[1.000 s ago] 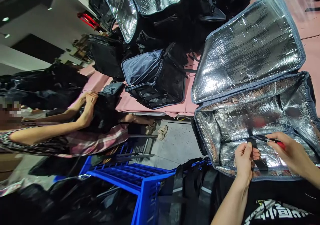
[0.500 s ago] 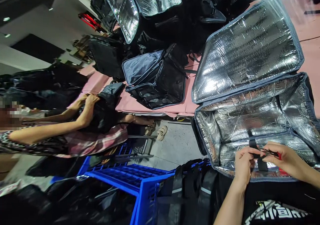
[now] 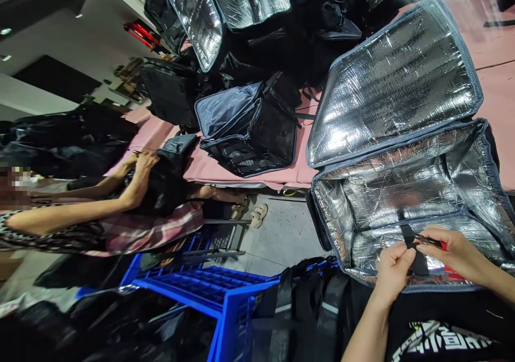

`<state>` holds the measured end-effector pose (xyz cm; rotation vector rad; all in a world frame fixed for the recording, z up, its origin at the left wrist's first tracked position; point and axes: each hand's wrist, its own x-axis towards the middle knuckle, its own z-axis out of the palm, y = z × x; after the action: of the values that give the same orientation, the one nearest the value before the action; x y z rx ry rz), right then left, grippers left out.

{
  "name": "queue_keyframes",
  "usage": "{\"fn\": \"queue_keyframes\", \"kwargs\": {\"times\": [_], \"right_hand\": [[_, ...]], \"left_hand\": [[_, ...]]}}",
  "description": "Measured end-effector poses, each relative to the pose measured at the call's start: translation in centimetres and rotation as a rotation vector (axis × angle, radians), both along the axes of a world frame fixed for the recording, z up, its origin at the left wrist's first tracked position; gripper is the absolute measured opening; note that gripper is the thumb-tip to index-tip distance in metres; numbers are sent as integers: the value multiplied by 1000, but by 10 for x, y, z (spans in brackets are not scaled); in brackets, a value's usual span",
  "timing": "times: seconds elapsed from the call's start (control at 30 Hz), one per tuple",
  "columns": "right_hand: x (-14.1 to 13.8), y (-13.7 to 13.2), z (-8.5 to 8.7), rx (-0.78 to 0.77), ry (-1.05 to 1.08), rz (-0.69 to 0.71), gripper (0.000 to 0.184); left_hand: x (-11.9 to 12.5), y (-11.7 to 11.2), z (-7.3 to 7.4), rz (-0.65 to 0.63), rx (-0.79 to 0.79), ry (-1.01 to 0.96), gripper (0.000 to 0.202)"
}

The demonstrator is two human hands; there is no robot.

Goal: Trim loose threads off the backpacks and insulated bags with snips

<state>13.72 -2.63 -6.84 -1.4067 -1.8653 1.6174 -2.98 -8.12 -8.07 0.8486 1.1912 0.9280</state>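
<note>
An insulated bag [image 3: 336, 206] with a crinkled silver lining stands open in front of me, its silver-lined lid [image 3: 398, 88] folded back away from me. Across its near part runs a black strap [image 3: 420, 264]. My left hand [image 3: 391, 268] pinches this strap between thumb and fingers. Closed around small thread snips [image 3: 427, 238] with dark blades and a red handle is my right hand [image 3: 461, 252]. The blades point left, lying close to the strap just above my left fingers. Whether they touch it I cannot tell.
On the pink table [image 3: 298, 175] stand more black bags, one half-open with a grey-blue flap [image 3: 229, 107]. At the left a co-worker's hands [image 3: 142, 163] work on a dark bag. A blue plastic crate [image 3: 233, 292] and black bags with straps [image 3: 306, 308] lie at lower centre.
My left hand has shifted slightly, its fingers now lower on the strap. The snips have risen a little and their blades show more clearly. My view has moved slightly.
</note>
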Motion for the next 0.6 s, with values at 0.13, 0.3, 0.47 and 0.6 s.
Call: {"fn": "queue_keyframes", "kwargs": {"times": [0.13, 0.3, 0.47, 0.6], "right_hand": [[-2, -4, 0, 208, -72, 25, 22], [2, -23, -18, 794, -236, 35, 48], [5, -29, -23, 1030, -145, -29, 42], [-2, -25, -14, 548, -144, -130, 20]], "left_hand": [[4, 1, 5, -3, 125, 153, 46], [7, 2, 2, 45, 73, 120, 54], [8, 3, -1, 70, 8, 19, 57], [8, 2, 0, 39, 23, 36, 53]]}}
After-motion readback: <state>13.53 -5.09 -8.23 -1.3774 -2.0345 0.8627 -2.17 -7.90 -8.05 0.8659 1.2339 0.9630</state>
